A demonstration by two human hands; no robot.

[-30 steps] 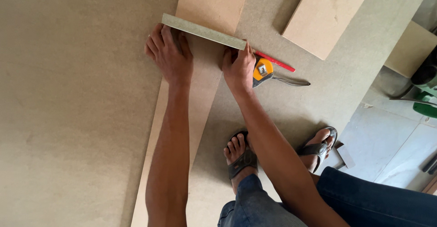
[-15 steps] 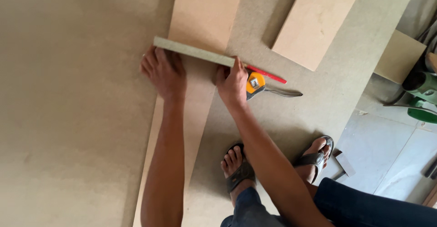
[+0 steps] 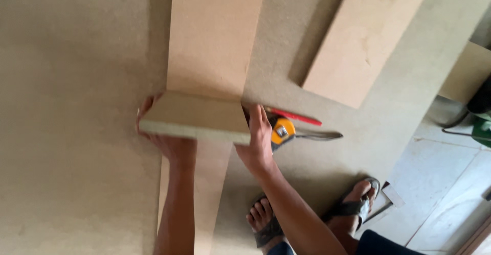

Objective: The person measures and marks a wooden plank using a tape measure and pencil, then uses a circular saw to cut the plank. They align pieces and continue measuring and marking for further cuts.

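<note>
Both hands grip a short board over a long plank: left hand underneath, right hand clasping its right end, tape measure beside.

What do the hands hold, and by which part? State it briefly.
Both hands grip a small rectangular board, tilted up over the long strip: the left hand at its left end and underside, the right hand at its right end.

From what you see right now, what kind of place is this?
Probably a woodworking or carpentry workspace, set up on the floor. Both hands, left hand and right hand, hold a small board over a long board, beside a tape measure and a red pencil.
</note>
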